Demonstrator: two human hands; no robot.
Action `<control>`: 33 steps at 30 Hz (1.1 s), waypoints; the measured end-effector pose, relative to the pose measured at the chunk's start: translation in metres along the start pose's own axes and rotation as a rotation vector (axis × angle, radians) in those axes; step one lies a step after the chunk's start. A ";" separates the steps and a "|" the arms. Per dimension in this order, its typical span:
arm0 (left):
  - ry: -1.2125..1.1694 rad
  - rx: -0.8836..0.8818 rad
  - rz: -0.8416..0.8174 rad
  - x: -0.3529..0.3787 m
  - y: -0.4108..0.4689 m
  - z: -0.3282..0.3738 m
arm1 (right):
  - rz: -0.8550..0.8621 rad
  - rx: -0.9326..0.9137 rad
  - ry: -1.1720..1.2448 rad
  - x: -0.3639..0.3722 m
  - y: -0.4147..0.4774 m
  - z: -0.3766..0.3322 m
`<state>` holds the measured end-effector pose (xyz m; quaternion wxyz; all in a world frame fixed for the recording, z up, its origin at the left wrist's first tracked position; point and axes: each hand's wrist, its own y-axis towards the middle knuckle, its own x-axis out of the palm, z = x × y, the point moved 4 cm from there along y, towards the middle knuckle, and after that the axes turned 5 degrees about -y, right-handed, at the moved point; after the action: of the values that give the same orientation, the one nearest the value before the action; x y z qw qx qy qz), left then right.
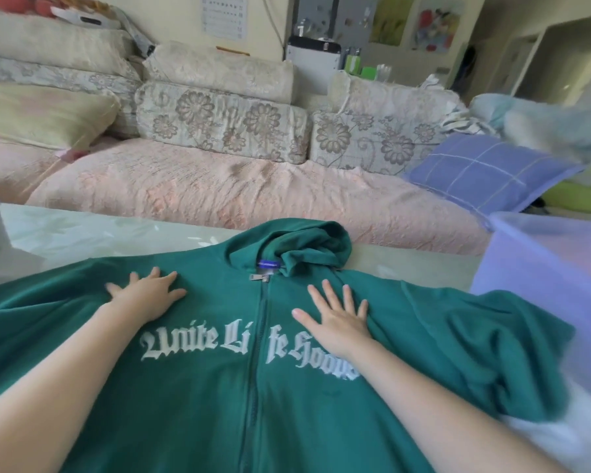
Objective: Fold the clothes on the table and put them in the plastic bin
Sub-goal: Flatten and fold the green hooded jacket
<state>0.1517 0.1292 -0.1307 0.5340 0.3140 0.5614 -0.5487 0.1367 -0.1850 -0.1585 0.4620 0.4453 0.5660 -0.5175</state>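
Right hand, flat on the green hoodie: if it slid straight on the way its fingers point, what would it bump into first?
The right hand would most likely meet the bunched hood, just beyond it at the collar. Past that lie the table and sofa, though depth is unclear.

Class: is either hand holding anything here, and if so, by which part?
Nothing is held. The left hand and right hand press flat on the green hoodie.

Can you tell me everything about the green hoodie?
The green hoodie looks like soft cloth. It lies front up, spread on the table, zipped shut, its hood crumpled at the far end. White old-style letters cross the chest, and a small blue label sits above the zip pull. The left hand and right hand press flat on it, one each side of the zip.
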 end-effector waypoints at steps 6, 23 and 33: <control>-0.166 0.337 0.156 0.024 -0.174 0.064 | -0.083 -0.140 0.064 -0.025 -0.044 -0.011; 0.035 0.581 0.170 0.139 -0.249 0.103 | -0.013 0.197 -0.115 -0.122 -0.130 0.123; 0.002 0.594 0.263 0.137 -0.243 0.104 | 0.067 0.026 -0.720 -0.111 -0.129 0.136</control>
<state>-0.0817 -0.0508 -0.1741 0.4848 0.5264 0.3322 -0.6144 0.0384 -0.3325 -0.0323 0.6427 0.2588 0.3454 -0.6330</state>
